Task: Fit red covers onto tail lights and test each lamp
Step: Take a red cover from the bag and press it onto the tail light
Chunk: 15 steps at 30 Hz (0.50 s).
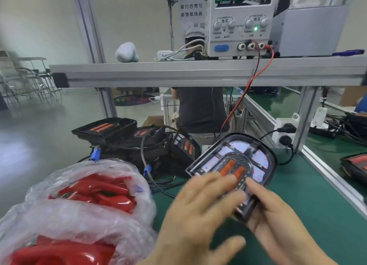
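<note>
The right hand grasps the near end of a black oval tail light without cover; its fingers curl under the housing and the thumb lies on the top edge. The lamp is tilted, the far end higher, above the green table mat. Two orange strips show in its middle, with small red dots around them. The left hand is released, with fingers spread and nearly straight; the fingertips lie over the near part of the lamp face. The picture is blurred here, so I cannot tell if they press on it.

Left of the hands is a clear plastic bag full of glossy red covers. Behind the bag a pile of black tail light housings with cables lies on the table. One more black lamp lies at the right edge.

Above, on an aluminium shelf, stands a grey bench power supply; its display shows 0.000 and 12.00. A red and black wire pair hangs from its terminals down behind the held lamp. Behind the shelf stands another person in a dark shirt.
</note>
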Motion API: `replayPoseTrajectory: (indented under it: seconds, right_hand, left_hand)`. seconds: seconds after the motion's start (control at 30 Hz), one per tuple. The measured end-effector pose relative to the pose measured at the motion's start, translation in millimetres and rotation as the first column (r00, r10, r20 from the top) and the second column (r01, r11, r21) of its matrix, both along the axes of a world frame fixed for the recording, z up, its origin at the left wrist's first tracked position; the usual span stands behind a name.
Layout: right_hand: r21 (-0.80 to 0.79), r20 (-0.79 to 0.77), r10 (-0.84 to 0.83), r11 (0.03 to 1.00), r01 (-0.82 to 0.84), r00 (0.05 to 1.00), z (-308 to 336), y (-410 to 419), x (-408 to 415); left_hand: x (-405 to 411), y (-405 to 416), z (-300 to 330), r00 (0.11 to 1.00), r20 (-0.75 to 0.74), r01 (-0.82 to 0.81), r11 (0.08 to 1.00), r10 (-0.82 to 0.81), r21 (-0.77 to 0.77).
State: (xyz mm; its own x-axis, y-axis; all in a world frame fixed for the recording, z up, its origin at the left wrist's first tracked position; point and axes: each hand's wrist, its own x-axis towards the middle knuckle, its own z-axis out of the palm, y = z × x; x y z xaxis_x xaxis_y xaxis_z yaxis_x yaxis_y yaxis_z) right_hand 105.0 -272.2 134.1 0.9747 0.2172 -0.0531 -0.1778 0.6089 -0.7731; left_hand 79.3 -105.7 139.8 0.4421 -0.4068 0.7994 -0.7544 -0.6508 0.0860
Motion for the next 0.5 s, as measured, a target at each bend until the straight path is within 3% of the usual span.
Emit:
replayPoseTrajectory:
  seconds: [0.07,0.13,0.2,0.23,0.3,0.37,0.43,0.5]
  right_hand:
    - [-0.064,-0.031,-0.056,0.996,0.054,0.998,-2.0,-20.1,2.5]
    - [-0.145,-0.056,-0.057,0.988,0.048,0.997,-0.8,-37.1,3.3]
    - [-0.184,-0.064,-0.053,0.982,0.04,0.997,2.2,-48.0,4.6]
    - [-0.199,-0.064,-0.06,0.979,0.046,0.996,3.6,-52.1,5.5]
    - [-0.261,-0.058,-0.066,0.964,0.049,0.996,4.8,-60.6,6.9]
    - [-0.325,-0.048,-0.069,0.944,0.05,0.996,2.5,-71.4,7.6]
    - [-0.364,-0.049,-0.084,0.93,0.06,0.995,-2.2,-83.6,8.5]
    - [-0.395,-0.065,-0.106,0.916,0.073,0.992,-7.5,-95.7,12.2]
  left_hand:
    - [10.4,20.0,9.2,0.975,-0.213,-0.127,0.933,0.056,-0.337]
    - [33.8,41.0,14.9,0.846,-0.509,-0.454,0.714,0.158,-0.533]
    - [58.8,49.5,19.9,0.59,-0.805,-0.67,0.518,-0.062,-0.532]
    - [69.5,49.5,19.0,0.485,-0.846,-0.711,0.464,-0.22,-0.528]
    - [88.4,49.1,17.5,0.388,-0.765,-0.709,0.363,-0.514,-0.604]
    - [100.3,48.5,22.2,0.393,-0.602,-0.657,0.246,-0.695,-0.712]
    - [107.6,49.5,30.8,0.528,-0.486,-0.557,0.148,-0.697,-0.817]
    - [109.8,45.5,34.5,0.618,-0.464,-0.433,0.217,-0.635,-0.875]
